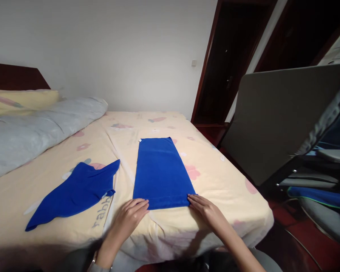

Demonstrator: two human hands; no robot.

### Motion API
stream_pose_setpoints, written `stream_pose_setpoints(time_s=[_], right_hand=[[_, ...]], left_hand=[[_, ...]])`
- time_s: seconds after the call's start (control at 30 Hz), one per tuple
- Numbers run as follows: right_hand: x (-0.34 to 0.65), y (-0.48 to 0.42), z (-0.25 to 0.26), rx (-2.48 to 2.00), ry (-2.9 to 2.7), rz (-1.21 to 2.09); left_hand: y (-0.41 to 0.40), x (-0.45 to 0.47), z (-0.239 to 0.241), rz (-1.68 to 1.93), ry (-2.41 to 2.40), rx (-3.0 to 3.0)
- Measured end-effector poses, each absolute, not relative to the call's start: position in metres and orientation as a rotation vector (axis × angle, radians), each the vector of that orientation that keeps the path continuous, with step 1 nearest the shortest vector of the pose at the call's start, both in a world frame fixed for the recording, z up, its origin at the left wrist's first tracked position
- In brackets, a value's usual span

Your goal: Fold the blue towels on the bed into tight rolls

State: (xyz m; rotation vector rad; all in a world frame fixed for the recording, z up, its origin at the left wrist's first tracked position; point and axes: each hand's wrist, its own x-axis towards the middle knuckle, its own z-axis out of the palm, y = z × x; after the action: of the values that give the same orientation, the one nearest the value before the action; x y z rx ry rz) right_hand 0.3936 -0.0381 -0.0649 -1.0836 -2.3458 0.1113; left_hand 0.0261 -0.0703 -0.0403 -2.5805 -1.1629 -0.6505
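Observation:
A blue towel (163, 170) lies flat in a long strip on the bed, its far edge narrower in view and a small white tag at its far left corner. My left hand (132, 216) is closed at the near left corner, fingertips together on the cloth. At the near right corner my right hand (204, 210) grips the edge in the same way. Both thumbs are mostly hidden. A faint crease runs across the towel just beyond the fingers. To the left lies a second blue cloth (76, 192), rumpled, touched by neither hand.
The bed (229, 189) has a cream sheet with pink prints. A rolled grey quilt (48, 124) and a yellow pillow (22, 102) lie at the left. Beyond the right edge stands a grey padded panel (277, 117), with a dark door (232, 60) behind it.

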Motion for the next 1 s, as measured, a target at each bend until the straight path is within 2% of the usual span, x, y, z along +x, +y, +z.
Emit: stream_pose_setpoints(time_s=[0.23,0.47,0.7,0.83,1.0], right_hand=[[0.407,-0.037,-0.064,-1.132,-2.327,0.143],[0.393,-0.041,-0.048,-1.161,-2.356,-0.047],[0.395,-0.037,-0.049,-1.195,-2.36,0.002],[0.398,-0.037,-0.048,-1.215,-2.318,0.112],[0.397,-0.026,-0.038,-1.331,-2.117,0.427]], left_hand=[[-0.069,0.007,-0.044,-0.701,-1.283,-2.634],[-0.071,-0.003,-0.028,-0.723,-1.458,-2.678],[-0.067,-0.01,-0.031,-0.641,-1.539,-2.604],[-0.066,-0.016,-0.032,-0.758,-1.593,-2.599],[-0.055,-0.018,-0.033,-0.949,-1.839,-2.496]])
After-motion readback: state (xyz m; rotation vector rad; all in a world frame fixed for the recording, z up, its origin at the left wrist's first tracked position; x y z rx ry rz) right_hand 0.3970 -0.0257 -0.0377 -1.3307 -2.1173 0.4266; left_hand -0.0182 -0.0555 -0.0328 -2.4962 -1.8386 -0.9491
